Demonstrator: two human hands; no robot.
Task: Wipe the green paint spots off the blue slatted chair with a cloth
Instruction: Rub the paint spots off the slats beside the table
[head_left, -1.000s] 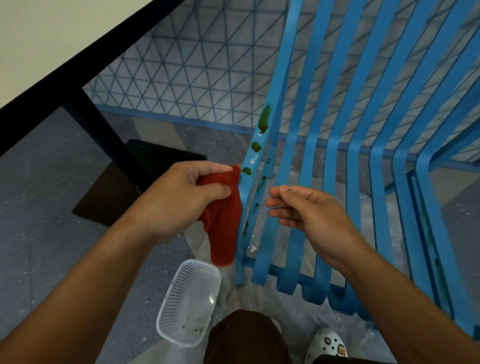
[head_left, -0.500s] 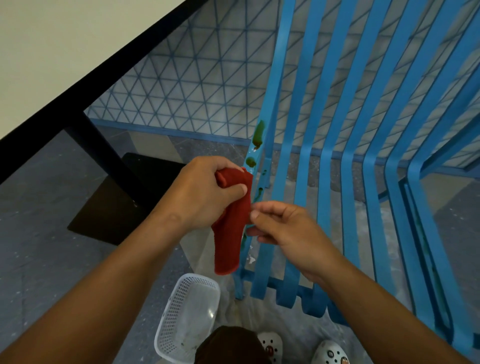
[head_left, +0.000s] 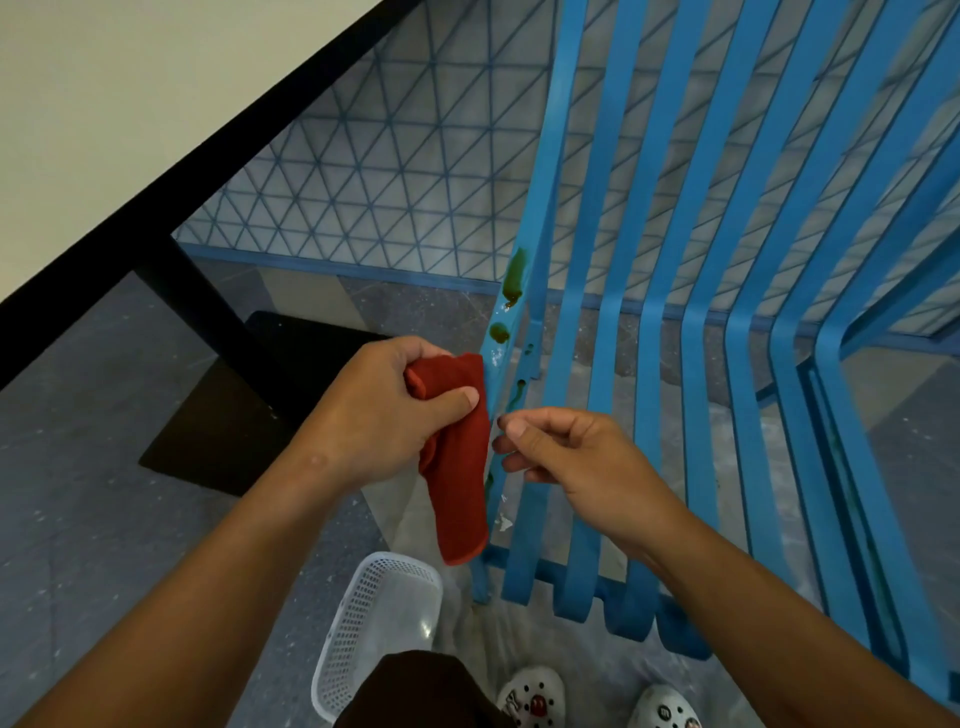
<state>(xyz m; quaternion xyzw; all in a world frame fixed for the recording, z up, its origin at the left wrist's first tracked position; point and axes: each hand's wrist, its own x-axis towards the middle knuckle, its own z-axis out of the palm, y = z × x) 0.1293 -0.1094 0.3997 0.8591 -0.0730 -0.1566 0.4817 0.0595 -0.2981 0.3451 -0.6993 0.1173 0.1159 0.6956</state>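
The blue slatted chair (head_left: 649, 270) fills the right half of the view. Green paint spots (head_left: 514, 278) run down its leftmost slat, with smaller ones (head_left: 500, 332) lower down and on the slat edge (head_left: 521, 385). My left hand (head_left: 384, 415) grips the top of a red cloth (head_left: 460, 499), which hangs down against that leftmost slat, just under the spots. My right hand (head_left: 566, 457) hovers just right of the cloth in front of the slats, its fingers loosely curled and its fingertips almost at the cloth's edge, holding nothing.
A white mesh basket (head_left: 379, 623) lies on the floor below the cloth. A table with a black frame and leg (head_left: 208, 317) on a dark base plate stands to the left. My white shoes (head_left: 530, 696) are at the bottom edge. A patterned rug lies behind the chair.
The view moved closer to the chair. My right hand came up to the cloth half a second ago and now sits a little off its edge. My left hand kept its grip.
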